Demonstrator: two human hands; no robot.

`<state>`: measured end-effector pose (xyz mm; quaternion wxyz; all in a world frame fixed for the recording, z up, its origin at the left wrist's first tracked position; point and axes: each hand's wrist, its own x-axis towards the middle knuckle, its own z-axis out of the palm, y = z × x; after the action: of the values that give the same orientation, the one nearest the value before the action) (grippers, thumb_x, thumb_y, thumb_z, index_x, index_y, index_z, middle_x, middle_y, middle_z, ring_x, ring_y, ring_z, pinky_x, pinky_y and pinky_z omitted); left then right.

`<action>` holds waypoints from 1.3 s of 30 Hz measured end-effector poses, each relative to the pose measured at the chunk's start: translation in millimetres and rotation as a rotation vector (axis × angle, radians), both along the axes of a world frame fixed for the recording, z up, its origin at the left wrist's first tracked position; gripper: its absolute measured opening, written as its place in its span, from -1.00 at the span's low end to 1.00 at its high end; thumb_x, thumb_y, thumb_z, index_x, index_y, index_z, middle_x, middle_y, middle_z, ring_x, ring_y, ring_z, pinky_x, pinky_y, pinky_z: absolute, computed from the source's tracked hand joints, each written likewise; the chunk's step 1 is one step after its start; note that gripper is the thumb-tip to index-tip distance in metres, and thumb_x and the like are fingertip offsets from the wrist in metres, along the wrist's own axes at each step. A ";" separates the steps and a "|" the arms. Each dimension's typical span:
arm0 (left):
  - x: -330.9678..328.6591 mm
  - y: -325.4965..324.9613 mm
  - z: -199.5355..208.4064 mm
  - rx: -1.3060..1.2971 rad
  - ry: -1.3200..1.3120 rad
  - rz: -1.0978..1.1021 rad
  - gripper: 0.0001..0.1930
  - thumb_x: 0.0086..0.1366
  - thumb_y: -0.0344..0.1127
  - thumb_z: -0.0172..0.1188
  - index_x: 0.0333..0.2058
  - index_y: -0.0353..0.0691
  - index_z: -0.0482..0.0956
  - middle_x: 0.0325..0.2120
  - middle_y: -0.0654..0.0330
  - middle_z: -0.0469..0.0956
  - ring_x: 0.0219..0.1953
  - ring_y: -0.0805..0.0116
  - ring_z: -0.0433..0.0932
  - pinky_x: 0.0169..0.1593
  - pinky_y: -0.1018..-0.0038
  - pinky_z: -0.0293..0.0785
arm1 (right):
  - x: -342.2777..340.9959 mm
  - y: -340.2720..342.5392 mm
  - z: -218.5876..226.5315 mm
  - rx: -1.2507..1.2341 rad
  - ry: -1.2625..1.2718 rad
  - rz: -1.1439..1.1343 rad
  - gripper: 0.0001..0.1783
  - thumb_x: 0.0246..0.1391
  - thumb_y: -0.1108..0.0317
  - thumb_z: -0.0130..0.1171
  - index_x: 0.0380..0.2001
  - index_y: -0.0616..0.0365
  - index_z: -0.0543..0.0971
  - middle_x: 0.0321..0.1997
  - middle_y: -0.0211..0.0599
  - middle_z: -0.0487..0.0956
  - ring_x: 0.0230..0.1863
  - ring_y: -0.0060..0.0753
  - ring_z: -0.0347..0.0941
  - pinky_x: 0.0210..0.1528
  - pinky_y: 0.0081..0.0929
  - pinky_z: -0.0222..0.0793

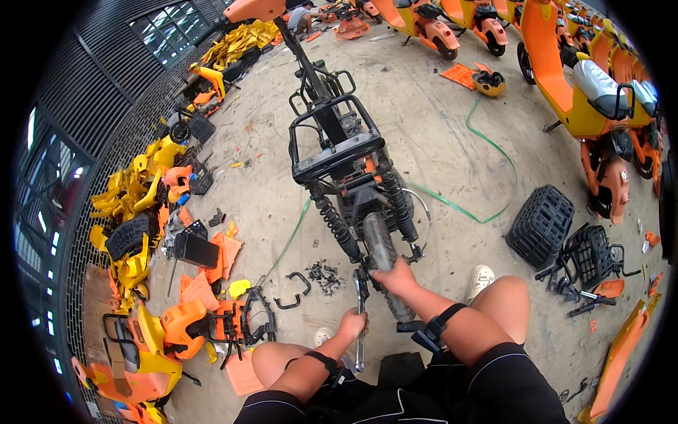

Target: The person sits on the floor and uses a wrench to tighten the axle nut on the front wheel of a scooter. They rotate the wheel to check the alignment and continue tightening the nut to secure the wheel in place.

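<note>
A stripped-down scooter frame stands in front of me, its rear wheel toward my knees between two black coil-spring shock absorbers. My left hand is closed round a long silver wrench. The wrench is upright in view, its upper end against the left side of the wheel near the axle. My right hand lies over the tyre and grips the wheel, its thumb toward the wrench's upper end; most of its fingers are hidden. A thin bent cable loops out on the wheel's right.
Small black parts and curved black brackets lie left of the wheel. A green hose crosses the concrete. Black crates stand on the right, below parked orange scooters. Yellow and orange panels pile along the left wall.
</note>
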<state>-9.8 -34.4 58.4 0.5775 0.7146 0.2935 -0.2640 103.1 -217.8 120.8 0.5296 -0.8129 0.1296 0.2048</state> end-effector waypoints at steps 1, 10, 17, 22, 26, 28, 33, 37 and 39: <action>0.0 -0.2 -1.5 0.018 -0.019 -0.014 -0.87 0.33 -0.36 0.05 -0.29 -0.31 0.44 -0.57 0.16 0.45 -0.65 0.28 0.44 -0.56 0.30 0.45 | 1.1 -0.3 -0.6 0.010 0.008 0.000 -0.07 -0.19 -0.07 0.45 0.06 0.47 0.37 -0.03 0.25 0.58 0.01 0.15 0.56 0.06 -0.18 0.47; 0.8 -2.1 -6.0 0.167 -0.061 -0.086 -0.80 0.36 -0.30 0.04 -0.24 -0.35 0.47 -0.57 0.10 0.50 -0.63 0.25 0.52 -0.52 0.31 0.53 | 2.4 -0.7 -4.9 0.006 -0.016 0.001 -0.08 -0.18 -0.08 0.43 0.06 0.47 0.36 -0.04 0.25 0.58 0.01 0.16 0.56 0.06 -0.17 0.46; -5.8 -8.9 3.9 0.454 -0.084 -0.223 -0.70 0.39 -0.18 0.04 -0.32 -0.37 0.48 -0.52 -0.07 0.59 -0.51 -0.04 0.61 -0.38 0.11 0.56 | 1.6 -1.1 12.1 -0.039 0.013 -0.008 -0.08 -0.20 -0.06 0.43 0.09 0.40 0.36 -0.02 0.23 0.59 0.03 0.14 0.56 0.08 -0.15 0.45; -17.0 -29.0 38.7 0.900 -0.210 -0.500 -0.63 0.30 -0.13 0.08 -0.30 -0.43 0.48 -0.39 -0.32 0.60 -0.30 -0.33 0.59 -0.16 -0.10 0.50 | 8.1 -2.1 -2.1 0.073 0.045 -0.021 -0.08 -0.22 -0.04 0.44 0.08 0.41 0.35 -0.03 0.21 0.59 0.01 0.14 0.56 0.08 -0.16 0.45; -33.0 -19.6 33.3 0.826 -0.200 -0.430 -0.62 0.23 -0.14 0.12 -0.28 -0.45 0.48 -0.47 -0.27 0.61 -0.32 -0.25 0.64 -0.18 -0.03 0.54 | 8.2 -5.6 30.5 0.119 0.169 0.022 -0.08 -0.23 -0.03 0.44 0.08 0.42 0.35 -0.06 0.17 0.60 -0.01 0.07 0.58 0.05 -0.20 0.46; -43.2 -18.3 28.3 0.683 -0.024 -0.393 -0.63 0.22 -0.16 0.12 -0.27 -0.46 0.48 -0.52 -0.21 0.62 -0.39 -0.15 0.66 -0.24 0.05 0.57 | -3.7 -8.9 31.1 0.062 0.108 0.017 -0.08 -0.24 -0.03 0.45 0.07 0.42 0.36 -0.06 0.17 0.60 -0.03 0.06 0.58 0.03 -0.20 0.47; -27.9 -16.8 31.2 0.528 0.063 -0.278 -0.67 0.23 -0.22 0.12 -0.29 -0.47 0.51 -0.57 -0.09 0.61 -0.61 0.10 0.65 -0.46 0.25 0.57 | 7.0 -3.1 19.4 0.033 0.112 -0.009 -0.12 -0.23 0.00 0.46 0.05 0.41 0.38 -0.06 0.18 0.60 -0.05 0.06 0.59 0.02 -0.21 0.48; -27.2 -23.6 40.9 0.521 0.035 -0.253 -0.69 0.25 -0.24 0.10 -0.32 -0.48 0.51 -0.58 -0.09 0.60 -0.61 0.08 0.64 -0.46 0.24 0.57 | 13.4 -2.9 22.9 0.022 0.121 -0.016 -0.15 -0.20 0.03 0.46 0.03 0.44 0.38 -0.27 0.02 0.64 -0.31 -0.13 0.61 -0.22 -0.26 0.50; -30.4 -20.3 34.9 0.538 0.033 -0.266 -0.68 0.26 -0.24 0.10 -0.33 -0.49 0.51 -0.58 -0.10 0.60 -0.62 0.07 0.63 -0.47 0.23 0.56 | 13.4 1.3 18.0 0.052 0.117 -0.051 -0.19 -0.19 0.11 0.46 0.03 0.46 0.39 -0.25 0.05 0.64 -0.28 -0.12 0.61 -0.20 -0.26 0.50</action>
<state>-40.2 -54.7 93.3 0.3231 0.8697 0.2661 -0.2617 116.4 -216.5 138.8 0.5472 -0.7819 0.1755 0.2415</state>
